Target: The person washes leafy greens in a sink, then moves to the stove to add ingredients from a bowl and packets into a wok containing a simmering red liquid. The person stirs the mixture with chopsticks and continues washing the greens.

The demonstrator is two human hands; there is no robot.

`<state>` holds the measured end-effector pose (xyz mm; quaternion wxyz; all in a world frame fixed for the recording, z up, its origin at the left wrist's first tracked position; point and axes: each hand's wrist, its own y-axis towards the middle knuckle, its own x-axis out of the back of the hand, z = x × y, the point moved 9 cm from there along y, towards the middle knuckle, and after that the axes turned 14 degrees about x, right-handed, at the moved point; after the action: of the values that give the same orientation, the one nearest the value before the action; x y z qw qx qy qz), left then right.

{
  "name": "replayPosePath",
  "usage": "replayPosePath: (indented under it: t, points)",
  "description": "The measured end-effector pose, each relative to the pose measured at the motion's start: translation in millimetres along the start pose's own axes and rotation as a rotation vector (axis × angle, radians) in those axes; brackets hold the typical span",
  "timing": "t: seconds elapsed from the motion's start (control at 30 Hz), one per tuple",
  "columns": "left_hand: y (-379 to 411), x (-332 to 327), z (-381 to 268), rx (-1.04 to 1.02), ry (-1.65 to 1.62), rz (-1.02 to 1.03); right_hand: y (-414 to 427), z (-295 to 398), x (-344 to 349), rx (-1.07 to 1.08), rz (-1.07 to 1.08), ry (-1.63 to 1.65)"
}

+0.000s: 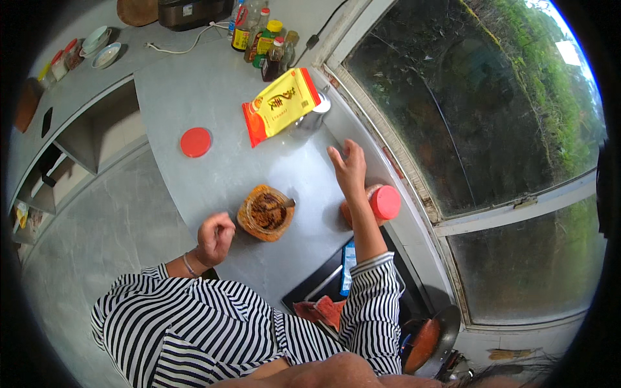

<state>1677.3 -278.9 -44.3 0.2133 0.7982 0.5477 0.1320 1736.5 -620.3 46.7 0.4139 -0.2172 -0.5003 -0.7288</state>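
My left hand is at the counter's near edge, fingers curled in and nothing visible in them. Just right of it stands an uncapped jar of reddish-brown chunky paste. A metal spoon leans in the jar's mouth. My right hand is raised over the right side of the counter, its thumb and forefinger apart, and holds nothing. Below that hand, partly behind my forearm, is a jar with a red lid. A yellow and red food packet leans on a clear vessel with a metallic top. A loose red lid lies flat further left.
Several sauce bottles stand at the back by the window frame. A wok with reddish contents sits over a blue flame at lower right. Near the stove lie a red cloth and a blue packet. Bowls stand far left.
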Motion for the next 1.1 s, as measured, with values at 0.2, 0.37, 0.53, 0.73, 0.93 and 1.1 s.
replayPosePath:
  t: [0.2, 0.37, 0.53, 0.73, 0.93, 1.1]
  points:
    - [75.2, 37.0, 70.4, 0.162, -0.071, -0.157, 97.0, -9.4, -71.8, -0.283, 0.018, -0.206]
    - [148.7, 64.6, 112.8, 0.319, -0.031, -0.185, 127.4, 3.1, -106.7, -0.214, 0.026, 0.193]
    - [236.5, 91.3, 103.5, 0.23, 0.391, -0.249, 155.4, 125.5, -76.7, 0.045, -0.008, 0.415]
    - [281.3, 41.0, 45.9, 0.321, 0.003, 0.436, 157.8, 230.4, 57.4, 0.235, -0.205, 0.401]
    - [239.5, -11.1, -46.3, 0.434, -0.499, 0.678, 108.3, 251.4, 169.5, 0.222, -0.567, 0.692]
    - [149.6, -89.8, -107.8, 0.674, -0.965, 0.716, -108.8, 150.6, 229.1, 0.057, -1.012, 1.083]
